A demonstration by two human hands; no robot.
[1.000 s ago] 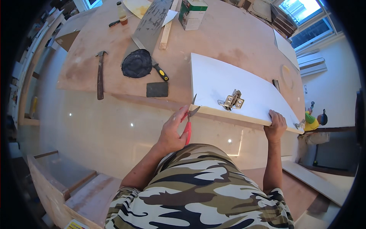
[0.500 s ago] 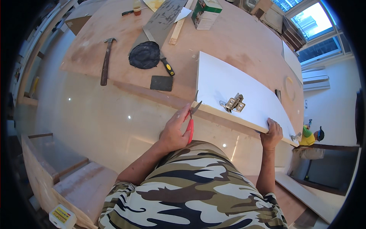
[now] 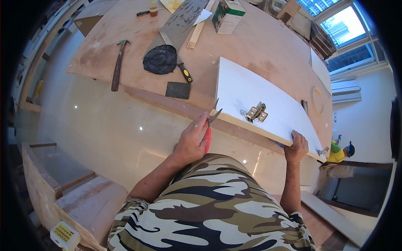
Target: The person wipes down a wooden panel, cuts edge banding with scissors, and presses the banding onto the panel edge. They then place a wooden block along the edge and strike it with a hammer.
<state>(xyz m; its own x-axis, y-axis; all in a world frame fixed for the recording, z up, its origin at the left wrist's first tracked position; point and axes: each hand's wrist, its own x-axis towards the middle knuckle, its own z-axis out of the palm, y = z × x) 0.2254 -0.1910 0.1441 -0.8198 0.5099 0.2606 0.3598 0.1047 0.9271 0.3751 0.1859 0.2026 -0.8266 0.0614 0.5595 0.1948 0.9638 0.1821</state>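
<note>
My left hand [image 3: 192,141] holds red-handled scissors [image 3: 207,138], their blades apart at the near left corner of a white board [image 3: 247,83] with a pale front edge. My right hand [image 3: 296,147] grips that front edge toward the right. A metal hinge [image 3: 259,112] sits on the board between my hands, and another hinge [image 3: 322,153] at its right end. Left of the board lie a dark rectangular pad [image 3: 178,90], a black lumpy disc [image 3: 159,58], a scraper with a black-and-yellow handle [image 3: 186,73] and a claw hammer [image 3: 118,67].
The worktable [image 3: 98,58] also holds a green-and-white can [image 3: 226,21], a grey strip [image 3: 176,23] and a brush [image 3: 142,13]. An open wooden box [image 3: 42,167] stands at lower left, a loose plank [image 3: 331,217] at lower right. Another person [image 3: 337,154] works at the right.
The view has shifted, so the tabletop sits higher and slightly right in the picture. My hands have edged slightly left in the picture, keeping hold of the scissors and board.
</note>
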